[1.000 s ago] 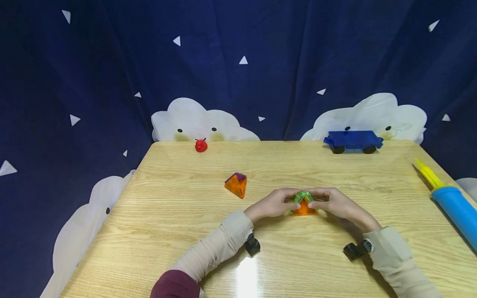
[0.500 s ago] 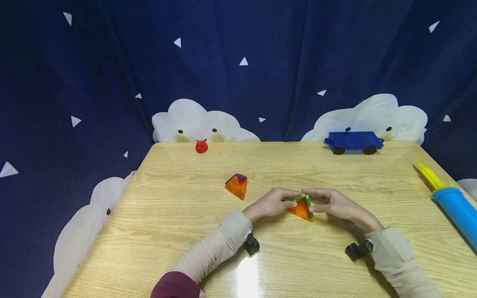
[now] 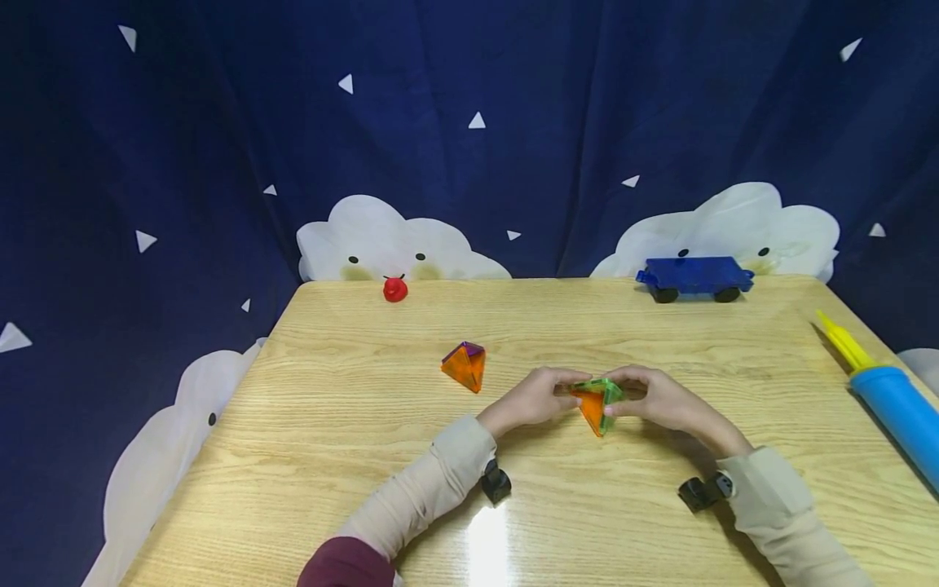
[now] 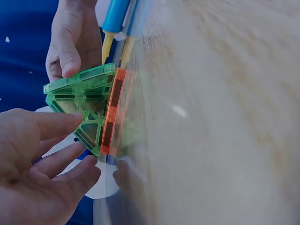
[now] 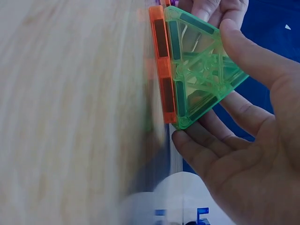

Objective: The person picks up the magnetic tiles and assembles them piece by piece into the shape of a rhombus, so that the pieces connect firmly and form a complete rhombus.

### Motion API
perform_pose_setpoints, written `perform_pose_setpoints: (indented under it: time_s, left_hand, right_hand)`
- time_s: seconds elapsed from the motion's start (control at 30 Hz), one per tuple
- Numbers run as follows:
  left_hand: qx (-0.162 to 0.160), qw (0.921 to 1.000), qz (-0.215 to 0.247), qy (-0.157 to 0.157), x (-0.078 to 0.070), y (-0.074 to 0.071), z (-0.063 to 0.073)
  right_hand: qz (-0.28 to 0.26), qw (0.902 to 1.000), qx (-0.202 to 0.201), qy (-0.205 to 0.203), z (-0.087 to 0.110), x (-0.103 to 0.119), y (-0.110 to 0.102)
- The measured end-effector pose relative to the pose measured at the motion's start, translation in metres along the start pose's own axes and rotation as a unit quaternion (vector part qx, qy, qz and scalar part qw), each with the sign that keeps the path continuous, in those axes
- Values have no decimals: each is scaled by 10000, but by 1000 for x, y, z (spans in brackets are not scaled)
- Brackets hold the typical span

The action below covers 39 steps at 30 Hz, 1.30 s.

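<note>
Both hands hold a small build of translucent triangular magnetic tiles, an orange tile (image 3: 592, 410) lying flat and green tiles (image 3: 611, 393) standing on it. From the left, the left hand (image 3: 539, 397) pinches a green tile. In the left wrist view its thumb lies on that tile's face, with the fingers behind and below. On the other side, the right hand (image 3: 653, 399) grips a green tile, thumb at its upper edge in the right wrist view, fingers behind. The orange tile's edge (image 5: 164, 70) rests on the table. A second build of orange and purple triangles (image 3: 465, 367) stands to the left.
At the back of the wooden table (image 3: 330, 456) are a small red toy (image 3: 394, 289) on the left and a blue wheeled toy car base (image 3: 695, 277) on the right. A blue pump with a yellow nozzle (image 3: 898, 416) lies along the right edge. A dark curtain (image 3: 469, 187) hangs behind.
Between the hands, the green and orange build has turned, its orange face now pointing toward the front and left. Both hands stay nearly in place, fingers shifting slightly around the tiles.
</note>
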State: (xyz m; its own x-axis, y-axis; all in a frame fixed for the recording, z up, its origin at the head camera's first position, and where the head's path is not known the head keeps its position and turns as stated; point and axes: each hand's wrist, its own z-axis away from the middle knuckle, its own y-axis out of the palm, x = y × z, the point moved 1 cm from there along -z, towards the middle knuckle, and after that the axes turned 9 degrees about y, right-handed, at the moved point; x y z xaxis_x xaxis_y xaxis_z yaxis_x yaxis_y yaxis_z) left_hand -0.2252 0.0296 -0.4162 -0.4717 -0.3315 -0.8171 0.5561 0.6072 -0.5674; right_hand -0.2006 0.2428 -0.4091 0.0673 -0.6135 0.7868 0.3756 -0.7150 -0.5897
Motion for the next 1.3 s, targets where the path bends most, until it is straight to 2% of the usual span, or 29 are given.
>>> perform_pose_setpoints:
  time_s: [0.4, 0.57, 0.7, 0.9, 1.07, 1.17, 1.3]
  left_hand:
    - [458, 9985, -300, -53, -1, 1, 1]
    - [481, 9982, -366, 24, 0, 1, 1]
    - [395, 9986, -353, -9, -1, -6, 5]
    - [-82, 9999, 119, 68, -2, -27, 14]
    - [-711, 9963, 283, 387, -4, -53, 22]
    - [-1069, 9929, 146, 504, -5, -71, 29]
    - [-1508, 9861, -404, 573, 1, -89, 37]
  right_hand:
    - [167, 9996, -185, 131, -1, -1, -2]
    - [147, 9996, -152, 175, -2, -2, -1]
    - [105, 9998, -73, 156, -3, -4, 0]
    - [36, 9998, 28, 196, -3, -5, 1]
    - [-68, 9996, 93, 258, -2, -5, 2]
    - [-135, 9993, 166, 292, -1, -6, 2]
    - [-161, 9993, 226, 248, 0, -7, 2]
